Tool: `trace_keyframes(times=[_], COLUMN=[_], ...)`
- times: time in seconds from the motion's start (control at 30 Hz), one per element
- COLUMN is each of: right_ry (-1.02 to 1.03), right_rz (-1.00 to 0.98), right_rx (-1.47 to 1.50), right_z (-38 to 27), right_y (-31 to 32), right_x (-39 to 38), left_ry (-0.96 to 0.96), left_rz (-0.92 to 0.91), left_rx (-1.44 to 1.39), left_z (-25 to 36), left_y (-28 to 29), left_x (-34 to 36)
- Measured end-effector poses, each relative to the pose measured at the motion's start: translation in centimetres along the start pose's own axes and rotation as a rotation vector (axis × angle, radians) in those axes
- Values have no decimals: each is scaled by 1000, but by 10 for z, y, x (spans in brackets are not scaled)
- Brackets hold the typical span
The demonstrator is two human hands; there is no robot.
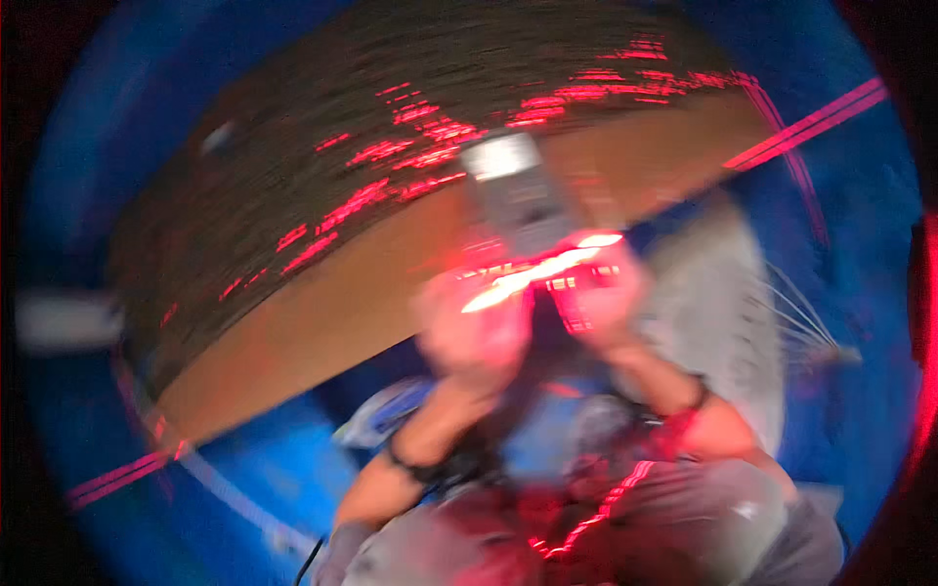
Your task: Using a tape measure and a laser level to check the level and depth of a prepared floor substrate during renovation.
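Note:
Motion blurs the whole view. A grey handheld device (528, 200) with a brightly lit screen at its far end is held up in front of me, near the middle. My left hand (479, 322) is closed about its near left side, and my right hand (606, 293) is closed at its near right side. The separate fingers are smeared. A bright red-white streak of light crosses both hands and the near end of the device. Each wrist carries a dark band.
A brown, board-like surface (322, 347) with a dark far part lies beyond my hands, streaked with red light. At right are a pale, sack-like shape (723, 293) and thin white strands (806, 313). A blurred white object (68, 322) is at far left. Blue surfaces surround the area.

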State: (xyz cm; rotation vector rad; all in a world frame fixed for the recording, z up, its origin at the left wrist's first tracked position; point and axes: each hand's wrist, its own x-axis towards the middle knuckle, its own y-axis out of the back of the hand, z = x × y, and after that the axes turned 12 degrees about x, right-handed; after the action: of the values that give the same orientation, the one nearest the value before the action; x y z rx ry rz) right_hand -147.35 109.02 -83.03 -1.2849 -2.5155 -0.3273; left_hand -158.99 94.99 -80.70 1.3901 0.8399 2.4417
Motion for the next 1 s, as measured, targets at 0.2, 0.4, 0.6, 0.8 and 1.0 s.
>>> trace_keyframes(times=[0.2, 0.4, 0.6, 0.8, 1.0], right_ry=[-128, -88, -108, -95, -101], right_rz=[-10, 8, -2, -11, -6], right_rx=[206, 182, 179, 202, 227], right_z=[29, 27, 36, 33, 27], right_y=[30, 11, 23, 20, 16], right_x=[1, 2, 4, 5, 5], left_ry=[60, 119, 140, 134, 133], left_rz=[59, 102, 85, 78, 79], left_rx=[-122, -99, -109, -132, -153], left_z=[13, 10, 14, 13, 12], left_y=[-5, 7, 5, 2, 2], left_x=[5, 9, 12, 9, 8])
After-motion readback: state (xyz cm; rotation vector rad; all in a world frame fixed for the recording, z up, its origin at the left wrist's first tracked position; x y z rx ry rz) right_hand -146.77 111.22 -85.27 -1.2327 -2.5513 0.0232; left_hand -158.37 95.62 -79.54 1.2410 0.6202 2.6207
